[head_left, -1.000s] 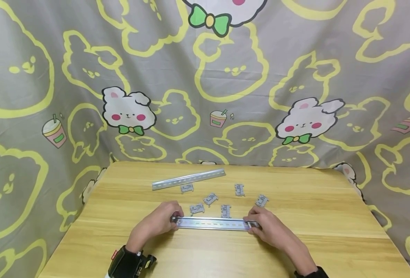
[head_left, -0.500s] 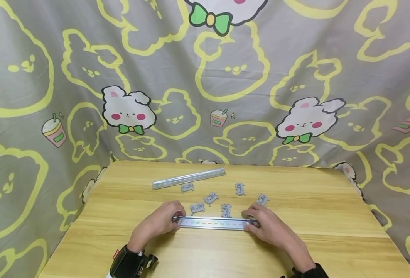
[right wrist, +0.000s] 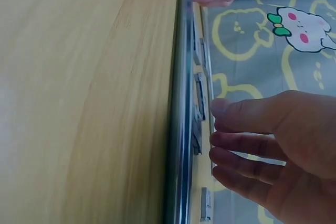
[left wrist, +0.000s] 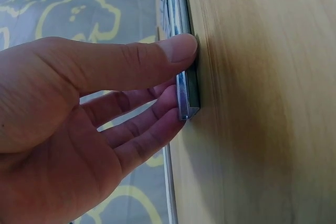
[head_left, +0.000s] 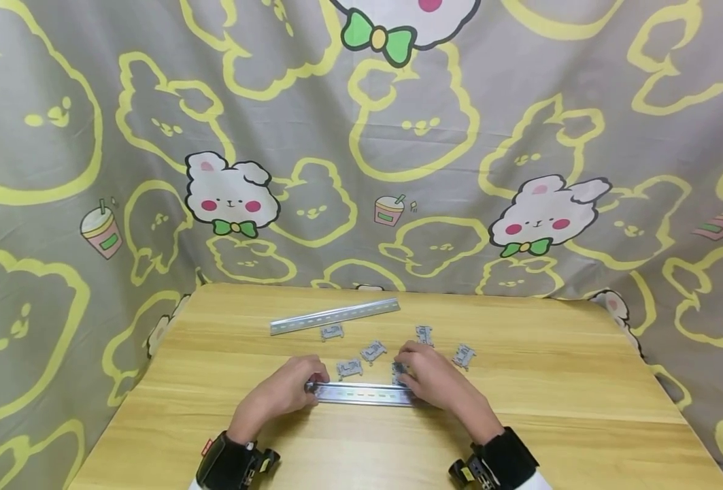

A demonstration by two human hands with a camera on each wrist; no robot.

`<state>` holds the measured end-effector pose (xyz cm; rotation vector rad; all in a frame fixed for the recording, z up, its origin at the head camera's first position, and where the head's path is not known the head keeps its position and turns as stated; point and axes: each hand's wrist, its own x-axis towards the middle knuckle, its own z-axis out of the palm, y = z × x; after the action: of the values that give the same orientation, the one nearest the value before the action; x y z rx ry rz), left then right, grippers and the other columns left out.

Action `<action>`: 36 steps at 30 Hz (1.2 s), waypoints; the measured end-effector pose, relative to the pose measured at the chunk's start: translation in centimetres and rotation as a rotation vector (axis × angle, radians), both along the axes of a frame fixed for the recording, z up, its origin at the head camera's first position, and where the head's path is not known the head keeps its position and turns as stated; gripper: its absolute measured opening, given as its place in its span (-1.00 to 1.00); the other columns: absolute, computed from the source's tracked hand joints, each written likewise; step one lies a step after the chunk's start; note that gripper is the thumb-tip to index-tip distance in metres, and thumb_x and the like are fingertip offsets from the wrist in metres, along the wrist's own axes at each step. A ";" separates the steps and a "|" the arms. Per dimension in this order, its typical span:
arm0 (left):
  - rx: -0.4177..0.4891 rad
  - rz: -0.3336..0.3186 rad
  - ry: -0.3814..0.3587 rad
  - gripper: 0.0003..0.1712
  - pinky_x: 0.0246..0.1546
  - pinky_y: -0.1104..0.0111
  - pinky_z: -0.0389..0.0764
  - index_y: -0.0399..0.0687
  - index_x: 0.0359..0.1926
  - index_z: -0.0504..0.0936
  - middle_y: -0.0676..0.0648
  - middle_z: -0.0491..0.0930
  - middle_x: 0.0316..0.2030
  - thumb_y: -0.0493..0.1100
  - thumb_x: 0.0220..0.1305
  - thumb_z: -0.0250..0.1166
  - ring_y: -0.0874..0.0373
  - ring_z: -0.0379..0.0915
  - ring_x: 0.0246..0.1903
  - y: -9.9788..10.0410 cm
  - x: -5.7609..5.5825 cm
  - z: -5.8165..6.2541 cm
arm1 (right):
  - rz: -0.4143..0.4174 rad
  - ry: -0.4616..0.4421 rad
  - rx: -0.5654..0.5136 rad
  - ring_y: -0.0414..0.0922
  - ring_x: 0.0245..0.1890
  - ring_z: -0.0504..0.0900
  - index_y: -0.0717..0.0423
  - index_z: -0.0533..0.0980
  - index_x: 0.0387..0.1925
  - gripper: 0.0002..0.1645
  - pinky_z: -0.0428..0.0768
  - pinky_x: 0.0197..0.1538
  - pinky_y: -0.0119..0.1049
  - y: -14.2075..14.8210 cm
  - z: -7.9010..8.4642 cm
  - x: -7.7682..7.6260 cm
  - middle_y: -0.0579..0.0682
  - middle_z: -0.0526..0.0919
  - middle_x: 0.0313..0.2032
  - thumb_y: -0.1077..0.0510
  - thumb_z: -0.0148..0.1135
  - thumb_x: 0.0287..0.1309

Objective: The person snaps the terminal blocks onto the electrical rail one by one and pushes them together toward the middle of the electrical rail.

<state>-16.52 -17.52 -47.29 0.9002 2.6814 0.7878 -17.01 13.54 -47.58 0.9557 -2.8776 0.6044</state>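
Observation:
A slotted metal DIN rail (head_left: pixel 367 394) lies crosswise near the middle of the table. My left hand (head_left: pixel 288 388) pinches its left end; in the left wrist view the thumb (left wrist: pixel 181 48) presses one face, with fingers behind it. My right hand (head_left: pixel 431 378) hovers over the rail's right part, which it hides in the head view. Its fingertips are by a small grey terminal block (head_left: pixel 398 371), partly covered. In the right wrist view the right fingers (right wrist: pixel 241 153) are loosely bent with nothing between them, apart from the rail (right wrist: pixel 181 103).
A second DIN rail (head_left: pixel 335 316) lies slanted at the back. More grey terminal blocks are scattered between the rails, such as one at left (head_left: pixel 349 368), one at centre (head_left: pixel 373 351) and one at far right (head_left: pixel 463 356). A patterned curtain (head_left: pixel 361 170) surrounds the wooden table (head_left: pixel 581 408).
My right hand has let go of the rail's right end and moved left and slightly forward to the terminal block. My left hand keeps its hold on the left end.

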 end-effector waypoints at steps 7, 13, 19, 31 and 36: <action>0.007 0.005 -0.007 -0.65 -0.20 0.31 0.63 -0.22 -0.15 0.70 -0.04 0.61 -0.25 -0.45 -0.02 0.55 0.06 0.54 -0.24 0.0 -0.1 0.1 | 0.023 0.029 0.027 0.03 -0.09 0.67 0.25 0.72 -0.15 -0.80 0.68 -0.01 -0.09 -0.6 -0.6 -0.6 0.09 0.67 -0.11 0.19 0.42 0.25; 0.005 0.029 -0.011 -0.64 -0.16 0.26 0.65 -0.20 -0.17 0.70 -0.03 0.61 -0.24 -0.46 -0.03 0.55 0.04 0.55 -0.22 0.1 -0.1 0.1 | -0.017 0.030 0.008 0.06 -0.05 0.68 0.30 0.70 -0.08 -0.64 0.68 0.01 -0.09 -0.7 -1.0 -0.9 0.12 0.66 -0.06 0.11 0.48 0.22; -0.003 0.042 -0.022 -0.65 -0.12 0.23 0.66 -0.18 -0.18 0.70 -0.02 0.62 -0.24 -0.45 -0.04 0.55 0.05 0.56 -0.20 0.1 -0.1 -0.1 | -0.011 0.037 0.005 0.05 -0.07 0.68 0.31 0.69 -0.07 -0.58 0.70 -0.02 -0.13 -0.7 -1.2 -1.2 0.11 0.66 -0.08 0.09 0.54 0.15; -0.041 0.043 0.018 -0.65 -0.12 0.22 0.67 -0.17 -0.18 0.72 -0.01 0.63 -0.25 -0.41 -0.04 0.57 0.06 0.57 -0.21 0.3 -0.1 -0.1 | -0.028 -0.027 -0.042 -0.05 -0.13 0.65 0.30 0.64 0.06 -0.46 0.71 -0.10 -0.20 0.3 -0.7 -1.4 0.09 0.63 -0.06 0.09 0.55 0.10; -0.038 0.040 0.021 -0.65 -0.12 0.21 0.67 -0.17 -0.18 0.72 -0.01 0.63 -0.24 -0.41 -0.04 0.57 0.05 0.57 -0.20 0.1 0.1 0.0 | -0.039 -0.051 -0.093 -0.07 -0.11 0.62 0.29 0.61 0.14 -0.42 0.68 -0.14 -0.25 1.5 0.3 -0.8 0.04 0.59 -0.02 0.13 0.52 0.10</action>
<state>-16.47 -17.42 -47.33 0.8538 2.7311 0.7373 -17.82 15.08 -47.30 0.8828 -2.8758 0.7623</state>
